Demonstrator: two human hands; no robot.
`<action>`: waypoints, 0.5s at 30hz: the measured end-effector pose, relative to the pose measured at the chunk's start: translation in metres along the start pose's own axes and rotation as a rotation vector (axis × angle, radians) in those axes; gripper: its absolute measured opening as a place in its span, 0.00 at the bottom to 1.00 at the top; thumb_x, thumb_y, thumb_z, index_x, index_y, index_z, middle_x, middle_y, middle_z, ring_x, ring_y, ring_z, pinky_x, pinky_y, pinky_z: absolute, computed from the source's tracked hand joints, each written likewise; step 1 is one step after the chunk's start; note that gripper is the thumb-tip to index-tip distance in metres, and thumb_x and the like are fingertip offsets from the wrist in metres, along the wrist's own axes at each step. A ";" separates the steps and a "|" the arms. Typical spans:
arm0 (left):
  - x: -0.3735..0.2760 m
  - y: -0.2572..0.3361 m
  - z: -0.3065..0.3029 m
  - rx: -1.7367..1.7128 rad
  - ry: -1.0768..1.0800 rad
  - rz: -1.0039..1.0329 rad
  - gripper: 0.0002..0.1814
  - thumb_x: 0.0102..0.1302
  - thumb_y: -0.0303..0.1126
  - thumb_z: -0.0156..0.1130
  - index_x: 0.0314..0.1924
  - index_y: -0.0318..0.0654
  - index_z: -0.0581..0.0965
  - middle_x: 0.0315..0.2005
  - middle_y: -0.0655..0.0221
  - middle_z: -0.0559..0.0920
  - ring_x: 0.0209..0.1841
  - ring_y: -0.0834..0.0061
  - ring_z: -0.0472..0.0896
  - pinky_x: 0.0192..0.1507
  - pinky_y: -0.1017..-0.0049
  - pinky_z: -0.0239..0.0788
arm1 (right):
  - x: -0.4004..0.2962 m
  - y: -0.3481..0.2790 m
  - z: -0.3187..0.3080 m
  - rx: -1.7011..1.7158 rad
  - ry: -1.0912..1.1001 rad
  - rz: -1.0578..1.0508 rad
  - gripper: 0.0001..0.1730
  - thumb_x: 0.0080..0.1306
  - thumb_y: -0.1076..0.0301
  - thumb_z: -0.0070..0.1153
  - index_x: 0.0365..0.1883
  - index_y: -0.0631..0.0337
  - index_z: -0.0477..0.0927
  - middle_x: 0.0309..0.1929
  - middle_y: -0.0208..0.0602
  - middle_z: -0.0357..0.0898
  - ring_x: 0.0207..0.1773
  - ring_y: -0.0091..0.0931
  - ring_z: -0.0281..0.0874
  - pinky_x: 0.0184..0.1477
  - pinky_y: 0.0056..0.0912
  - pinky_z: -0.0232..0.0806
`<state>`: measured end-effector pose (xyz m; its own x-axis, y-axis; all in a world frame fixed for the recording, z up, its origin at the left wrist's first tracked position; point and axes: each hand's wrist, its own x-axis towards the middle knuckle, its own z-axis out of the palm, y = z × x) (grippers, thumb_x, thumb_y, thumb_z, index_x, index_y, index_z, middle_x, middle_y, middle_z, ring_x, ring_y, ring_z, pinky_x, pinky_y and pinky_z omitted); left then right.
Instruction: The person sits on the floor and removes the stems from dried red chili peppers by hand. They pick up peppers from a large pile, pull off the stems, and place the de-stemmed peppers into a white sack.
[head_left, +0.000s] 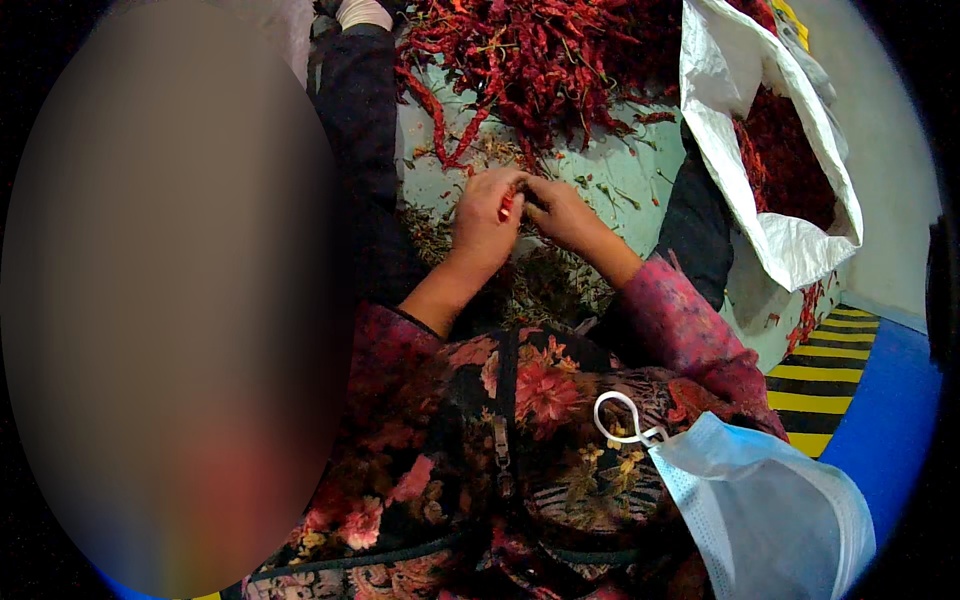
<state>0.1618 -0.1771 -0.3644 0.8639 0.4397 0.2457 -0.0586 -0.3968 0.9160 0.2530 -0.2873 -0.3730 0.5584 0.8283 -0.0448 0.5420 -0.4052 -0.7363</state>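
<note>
My left hand (489, 214) is closed around a dried red chilli (506, 204), part of which shows between thumb and fingers. My right hand (556, 208) meets it at the fingertips, bent inward; what its fingers pinch is hidden. Just beyond both hands lies a large heap of dried red chillies (540, 67), with a few long ones trailing towards me. Loose stems (619, 196) are scattered on the pale floor covering. Beneath my wrists is a darker pile of stems and bits (551, 281).
An open white woven sack (806, 259) holding red chillies (787, 157) stands at the right, beside my dark-trousered leg. A blue face mask (772, 502) hangs at lower right. Yellow-black striped floor marking (817, 375) borders blue floor. A large blur hides the left side.
</note>
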 end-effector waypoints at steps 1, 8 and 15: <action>-0.001 -0.002 0.003 0.100 -0.009 0.163 0.16 0.47 0.25 0.53 0.39 0.38 0.70 0.31 0.59 0.74 0.38 0.61 0.70 0.43 0.70 0.60 | -0.007 -0.004 -0.004 0.027 0.017 -0.036 0.12 0.47 0.73 0.49 0.31 0.64 0.68 0.24 0.50 0.69 0.30 0.44 0.67 0.30 0.39 0.60; -0.009 0.001 -0.002 0.493 -0.502 0.018 0.06 0.48 0.30 0.51 0.26 0.37 0.70 0.27 0.58 0.74 0.36 0.57 0.70 0.37 0.64 0.60 | -0.031 -0.016 -0.014 -0.211 -0.083 -0.094 0.04 0.51 0.73 0.45 0.23 0.64 0.65 0.19 0.49 0.65 0.25 0.45 0.64 0.25 0.38 0.58; -0.002 -0.010 -0.003 0.358 -0.231 -0.268 0.10 0.49 0.34 0.50 0.21 0.34 0.70 0.20 0.55 0.73 0.25 0.55 0.71 0.27 0.62 0.62 | -0.007 -0.032 0.004 -0.013 0.128 0.020 0.09 0.49 0.70 0.49 0.28 0.65 0.68 0.22 0.49 0.71 0.25 0.42 0.69 0.26 0.36 0.62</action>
<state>0.1590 -0.1714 -0.3725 0.9155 0.3905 -0.0970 0.3209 -0.5632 0.7614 0.2291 -0.2782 -0.3515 0.6441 0.7645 0.0277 0.5378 -0.4268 -0.7271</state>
